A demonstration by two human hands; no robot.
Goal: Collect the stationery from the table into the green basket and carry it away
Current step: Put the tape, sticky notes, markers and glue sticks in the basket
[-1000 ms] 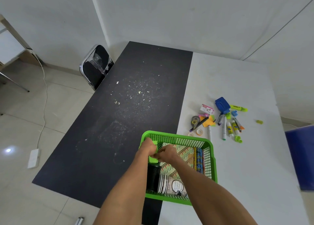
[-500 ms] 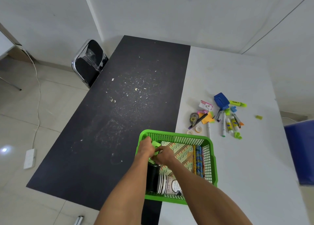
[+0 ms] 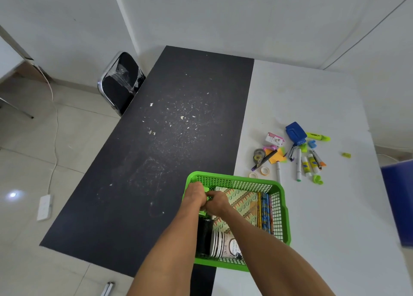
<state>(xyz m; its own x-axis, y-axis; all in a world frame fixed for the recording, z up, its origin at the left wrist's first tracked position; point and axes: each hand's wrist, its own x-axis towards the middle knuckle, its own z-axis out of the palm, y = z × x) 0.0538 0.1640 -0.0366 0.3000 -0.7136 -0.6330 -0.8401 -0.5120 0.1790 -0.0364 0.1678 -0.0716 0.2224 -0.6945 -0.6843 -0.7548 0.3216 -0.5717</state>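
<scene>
The green basket sits across the seam between the black and white tabletops. Inside lie a patterned notebook, pencils, stacked paper cups and a black item. My left hand and my right hand meet at the basket's left rim, both closed on a green handle piece. Loose stationery lies on the white table beyond the basket: a blue stapler, a highlighter, markers, glue sticks, tape rolls, orange sticky notes.
A black chair stands at the black table's far left. A power strip and its cable lie on the tiled floor. A blue bin stands beside the white table's right edge. A green sharpener lies apart from the pile.
The view has shifted slightly. Both hands stay closed at the basket's left rim, and the basket has hardly moved.
</scene>
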